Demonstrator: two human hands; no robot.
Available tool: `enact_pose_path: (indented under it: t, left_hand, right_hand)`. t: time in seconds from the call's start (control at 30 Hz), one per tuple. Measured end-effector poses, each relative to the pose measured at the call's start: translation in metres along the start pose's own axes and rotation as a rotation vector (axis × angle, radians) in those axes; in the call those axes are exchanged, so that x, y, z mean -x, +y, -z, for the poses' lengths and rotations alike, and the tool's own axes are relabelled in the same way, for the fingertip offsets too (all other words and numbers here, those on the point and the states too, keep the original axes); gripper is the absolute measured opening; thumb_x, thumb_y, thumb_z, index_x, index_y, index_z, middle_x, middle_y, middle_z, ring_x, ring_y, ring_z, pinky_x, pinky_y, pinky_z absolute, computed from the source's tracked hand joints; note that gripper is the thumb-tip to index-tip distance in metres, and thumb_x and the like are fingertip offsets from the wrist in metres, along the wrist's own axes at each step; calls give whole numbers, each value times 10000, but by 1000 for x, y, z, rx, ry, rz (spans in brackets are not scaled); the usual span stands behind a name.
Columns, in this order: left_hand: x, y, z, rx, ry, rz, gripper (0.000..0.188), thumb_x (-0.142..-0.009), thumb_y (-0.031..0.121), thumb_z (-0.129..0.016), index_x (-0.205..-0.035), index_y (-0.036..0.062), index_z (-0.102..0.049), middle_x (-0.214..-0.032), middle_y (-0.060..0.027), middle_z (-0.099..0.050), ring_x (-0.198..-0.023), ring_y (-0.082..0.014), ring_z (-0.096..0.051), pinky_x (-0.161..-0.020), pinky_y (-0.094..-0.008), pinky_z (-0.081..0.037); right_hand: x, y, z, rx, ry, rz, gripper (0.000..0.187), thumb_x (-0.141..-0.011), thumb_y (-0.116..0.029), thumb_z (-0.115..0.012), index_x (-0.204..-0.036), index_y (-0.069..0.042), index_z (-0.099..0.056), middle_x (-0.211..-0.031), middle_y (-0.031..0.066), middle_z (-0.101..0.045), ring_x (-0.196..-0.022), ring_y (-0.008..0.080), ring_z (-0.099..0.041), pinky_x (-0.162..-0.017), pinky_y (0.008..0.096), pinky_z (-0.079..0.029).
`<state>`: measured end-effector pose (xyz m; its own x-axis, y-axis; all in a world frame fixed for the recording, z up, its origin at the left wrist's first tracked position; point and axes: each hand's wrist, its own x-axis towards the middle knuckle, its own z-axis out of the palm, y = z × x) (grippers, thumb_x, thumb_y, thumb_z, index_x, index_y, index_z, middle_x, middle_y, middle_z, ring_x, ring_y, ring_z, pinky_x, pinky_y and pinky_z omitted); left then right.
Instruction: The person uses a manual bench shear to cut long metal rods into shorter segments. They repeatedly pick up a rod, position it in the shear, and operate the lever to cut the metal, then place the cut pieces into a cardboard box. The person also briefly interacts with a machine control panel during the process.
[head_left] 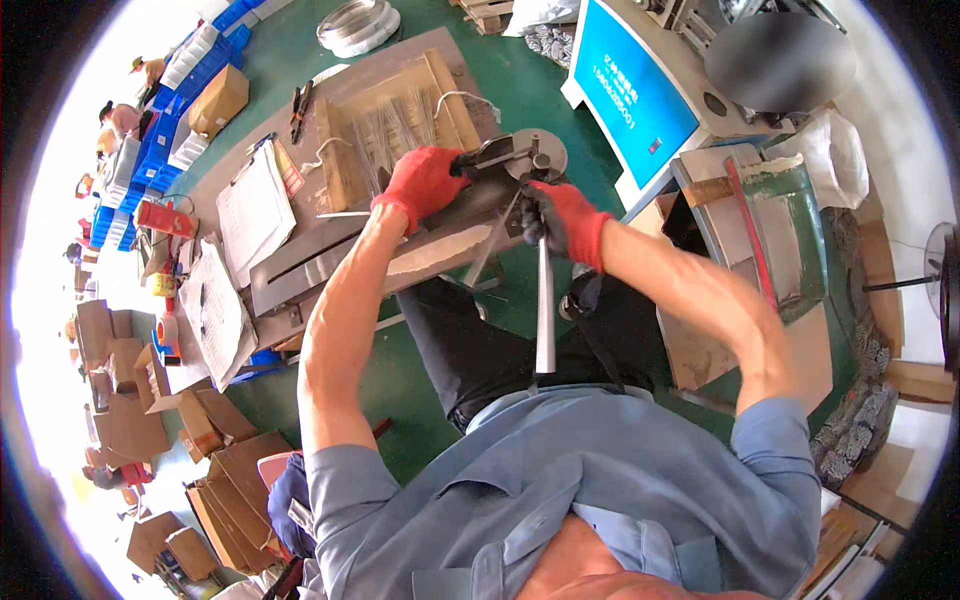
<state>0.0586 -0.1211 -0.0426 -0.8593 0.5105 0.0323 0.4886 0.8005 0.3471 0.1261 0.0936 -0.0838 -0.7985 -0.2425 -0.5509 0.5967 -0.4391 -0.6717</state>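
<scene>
At the table's near right corner stands a metal fixture with a round plate point(553, 153) and an upright post. My right hand point(568, 222), in a red glove with dark fingers, is closed round the upper end of a long silver lever point(545, 310) beside the post. The lever's lower end points toward my waist. To the left of the post, my left hand point(425, 184), in a similar glove, has its fingers closed at the fixture's metal arm point(500, 154). What it pinches is hidden. A slotted metal bar point(310, 268) lies along the table's near edge.
A wooden tray point(455, 100) behind my left hand holds thin metal wires point(400, 118). Pliers point(299, 112), a clipboard with papers point(255, 215) and a red can point(165, 218) lie leftward. A machine with a blue panel point(632, 90) stands right; wire coils point(358, 27) lie beyond.
</scene>
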Motion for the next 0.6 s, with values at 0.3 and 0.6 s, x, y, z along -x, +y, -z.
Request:
enact_pose_path:
  t: [0.3, 0.6]
  left_hand:
    - [-14, -9, 15, 122, -179, -24, 280, -775, 268, -610, -961, 72, -687, -932, -228, -656, -912, -402, -619, -814, -459, -486]
    - [-22, -21, 25, 149, -315, -152, 348, -784, 304, -595, -996, 41, -679, -1009, -221, -663, -942, -371, -636, -846, -429, -491]
  right_hand:
    - [-40, 38, -53, -273, 229, 147, 233, -916, -277, -544, -784, -85, -547, -656, 63, -561, -552, 220, -569, -528, 375, -512]
    - [-19, 24, -79, -322, 214, 108, 210, -931, -283, -536, -814, -109, -538, -669, 46, -523, -596, 224, -549, -638, 442, -545]
